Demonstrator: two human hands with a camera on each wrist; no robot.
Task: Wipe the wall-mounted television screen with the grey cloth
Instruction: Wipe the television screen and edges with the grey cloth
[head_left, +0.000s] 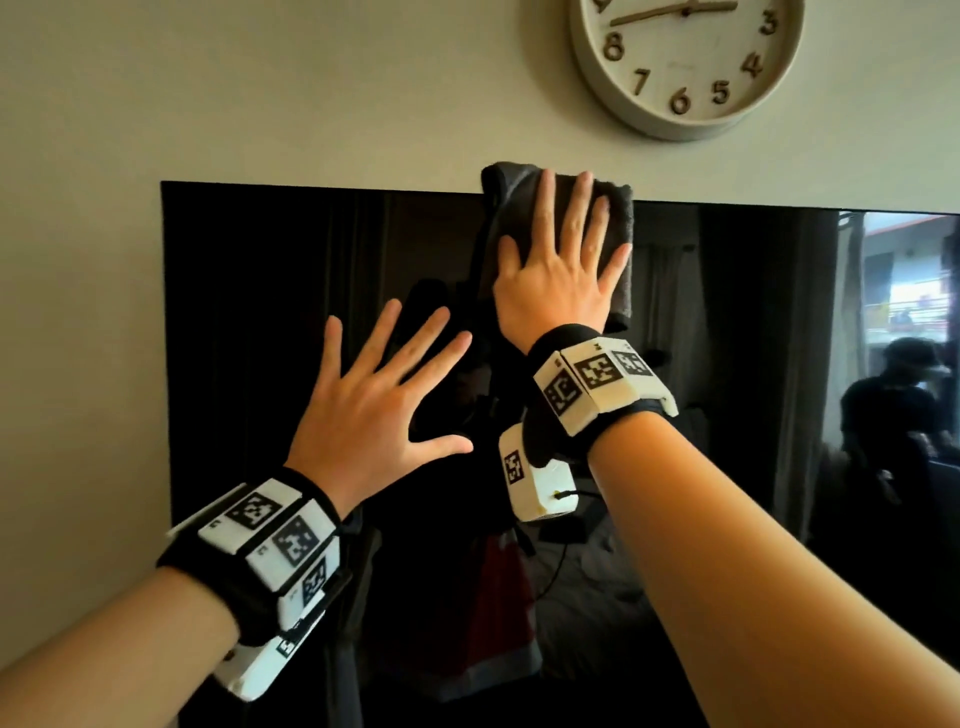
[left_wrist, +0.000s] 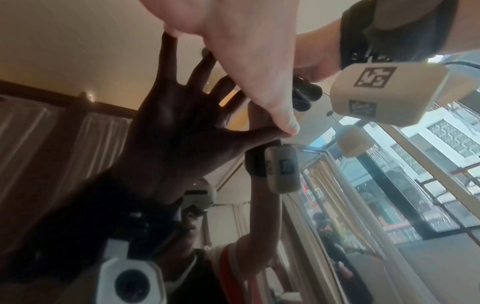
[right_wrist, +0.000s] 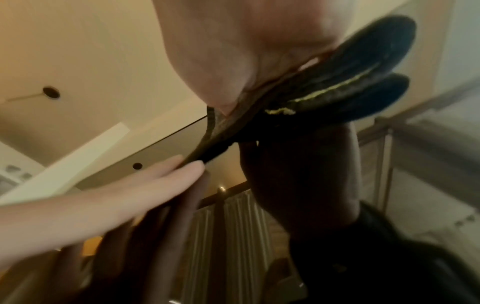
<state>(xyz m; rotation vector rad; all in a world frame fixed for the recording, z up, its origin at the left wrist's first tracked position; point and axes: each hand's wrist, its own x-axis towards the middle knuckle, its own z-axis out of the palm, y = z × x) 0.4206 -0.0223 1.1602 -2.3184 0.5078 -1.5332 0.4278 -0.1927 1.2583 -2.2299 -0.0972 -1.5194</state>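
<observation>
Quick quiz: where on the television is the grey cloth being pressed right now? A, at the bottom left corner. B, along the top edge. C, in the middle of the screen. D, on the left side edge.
B: the right hand presses the grey cloth flat with straight fingers at the top edge of the television, the cloth's upper part overlapping onto the wall below the clock.

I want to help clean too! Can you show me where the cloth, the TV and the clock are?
grey cloth (head_left: 618, 208), head view, its upper right corner beside the fingers.
television screen (head_left: 249, 312), head view, bare dark glass at left.
clock (head_left: 675, 57), head view, its pale face.
</observation>
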